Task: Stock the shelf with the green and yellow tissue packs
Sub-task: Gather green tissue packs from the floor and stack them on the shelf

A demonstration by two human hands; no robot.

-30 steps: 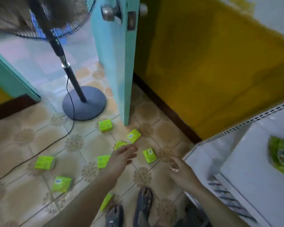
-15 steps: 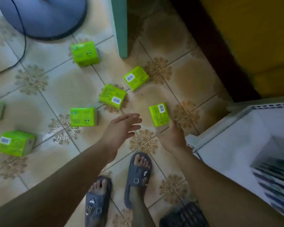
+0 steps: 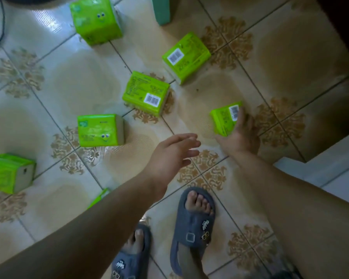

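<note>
The right hand (image 3: pixel 239 135) is closing around a green tissue pack (image 3: pixel 224 119) lying on the tiled floor (image 3: pixel 290 47), fingers wrapping its right side. The left hand (image 3: pixel 169 156) is hovering just beside it, fingers spread, holding nothing. Other packs (image 3: pixel 146 93) are lying scattered to the left.

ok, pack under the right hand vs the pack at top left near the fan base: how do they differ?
The pack at the right hand shows its barcode face; the top-left pack shows a cartoon-eyes face, no barcode visible. The right hand is closing around the first, with fingers on its edge; the top-left pack lies untouched. The left hand is open, holding nothing. Both packs are green-yellow and rest on the tiled floor.
</note>
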